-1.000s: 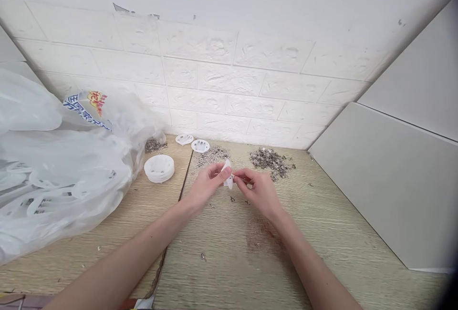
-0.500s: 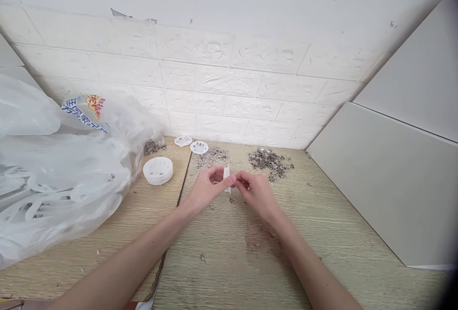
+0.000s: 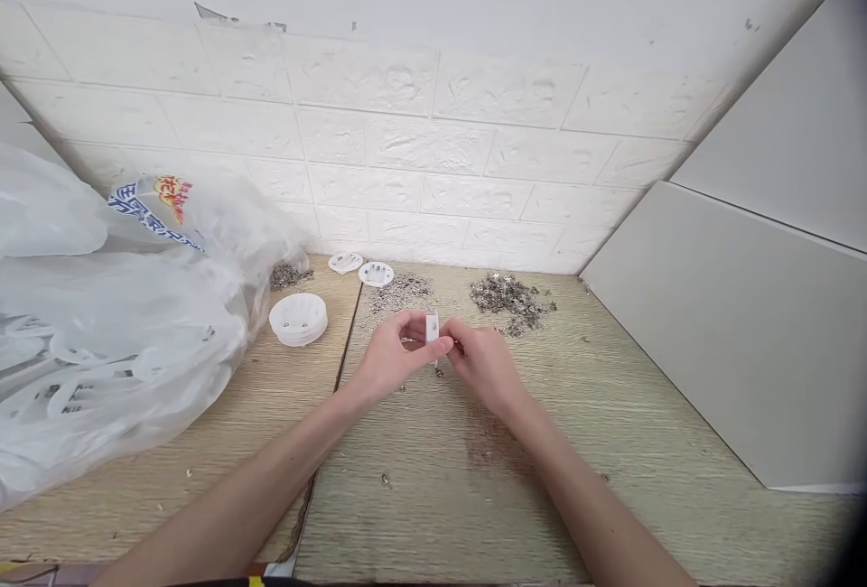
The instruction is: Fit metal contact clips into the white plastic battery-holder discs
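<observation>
A small white plastic piece is held upright over the middle of the table, seen nearly edge-on. My left hand grips it, with the thumb across its lower part. The fingers of my right hand are pinched together at the piece's right side; whatever they hold is too small to make out. Behind the hands lie a heap of tiny metal parts and a darker heap of metal parts.
A stack of white discs stands left of the hands, beside a large clear plastic bag of white parts. Two white discs lie near the brick wall. Grey panels lean at the right.
The white piece has turned slightly, so more of its face shows. My right fingers have curled in closer to it. The whole view has shifted a little.
</observation>
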Demonstrator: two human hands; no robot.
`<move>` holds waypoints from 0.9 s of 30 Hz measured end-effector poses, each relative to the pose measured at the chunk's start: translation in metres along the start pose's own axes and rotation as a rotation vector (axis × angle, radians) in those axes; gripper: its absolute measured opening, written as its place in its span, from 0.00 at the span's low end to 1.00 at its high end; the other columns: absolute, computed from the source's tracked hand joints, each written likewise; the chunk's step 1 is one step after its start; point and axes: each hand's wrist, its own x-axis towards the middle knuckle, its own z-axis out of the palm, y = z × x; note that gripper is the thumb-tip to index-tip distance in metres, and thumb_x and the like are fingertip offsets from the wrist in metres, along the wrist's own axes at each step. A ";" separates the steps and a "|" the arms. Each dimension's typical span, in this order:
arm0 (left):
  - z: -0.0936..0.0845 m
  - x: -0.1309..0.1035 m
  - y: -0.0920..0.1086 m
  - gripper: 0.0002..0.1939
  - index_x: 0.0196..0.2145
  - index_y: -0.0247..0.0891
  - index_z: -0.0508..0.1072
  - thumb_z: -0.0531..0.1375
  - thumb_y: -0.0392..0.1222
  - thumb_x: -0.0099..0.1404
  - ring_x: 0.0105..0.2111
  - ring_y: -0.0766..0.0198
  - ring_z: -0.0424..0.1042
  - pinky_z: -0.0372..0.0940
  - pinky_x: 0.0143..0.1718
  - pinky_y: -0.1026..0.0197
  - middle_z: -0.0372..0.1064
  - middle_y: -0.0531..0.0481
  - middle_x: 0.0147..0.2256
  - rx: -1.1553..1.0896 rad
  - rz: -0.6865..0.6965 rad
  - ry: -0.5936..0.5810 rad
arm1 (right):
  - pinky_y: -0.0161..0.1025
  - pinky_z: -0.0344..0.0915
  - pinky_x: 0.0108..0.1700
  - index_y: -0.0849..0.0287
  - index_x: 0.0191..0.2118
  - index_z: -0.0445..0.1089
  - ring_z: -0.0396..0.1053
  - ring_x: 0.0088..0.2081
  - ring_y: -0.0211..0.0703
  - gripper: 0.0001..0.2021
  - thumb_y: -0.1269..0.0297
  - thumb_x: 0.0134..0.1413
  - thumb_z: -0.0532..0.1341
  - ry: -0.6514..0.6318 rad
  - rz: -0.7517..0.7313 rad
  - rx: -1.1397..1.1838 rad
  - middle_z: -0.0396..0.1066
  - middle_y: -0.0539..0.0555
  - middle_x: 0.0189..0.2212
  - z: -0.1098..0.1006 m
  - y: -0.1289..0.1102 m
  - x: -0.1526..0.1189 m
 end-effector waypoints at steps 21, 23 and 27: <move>0.000 -0.002 0.002 0.26 0.45 0.35 0.71 0.68 0.53 0.53 0.43 0.56 0.72 0.65 0.47 0.53 0.74 0.43 0.40 0.033 -0.016 0.034 | 0.34 0.47 0.27 0.57 0.32 0.72 0.65 0.25 0.39 0.11 0.71 0.60 0.53 -0.001 -0.015 -0.048 0.75 0.51 0.26 -0.001 0.000 0.000; 0.000 -0.002 0.001 0.25 0.43 0.35 0.71 0.68 0.54 0.53 0.42 0.57 0.72 0.66 0.46 0.54 0.73 0.44 0.39 0.021 -0.002 0.031 | 0.33 0.47 0.27 0.56 0.32 0.72 0.64 0.24 0.39 0.11 0.71 0.60 0.53 0.000 -0.023 -0.041 0.74 0.51 0.25 0.000 0.000 0.000; -0.001 0.000 -0.001 0.23 0.40 0.37 0.72 0.69 0.53 0.52 0.40 0.58 0.72 0.66 0.44 0.55 0.74 0.45 0.38 -0.002 0.020 -0.004 | 0.34 0.47 0.27 0.56 0.32 0.72 0.64 0.24 0.39 0.11 0.71 0.60 0.53 -0.013 -0.015 -0.045 0.74 0.50 0.24 0.000 0.000 0.000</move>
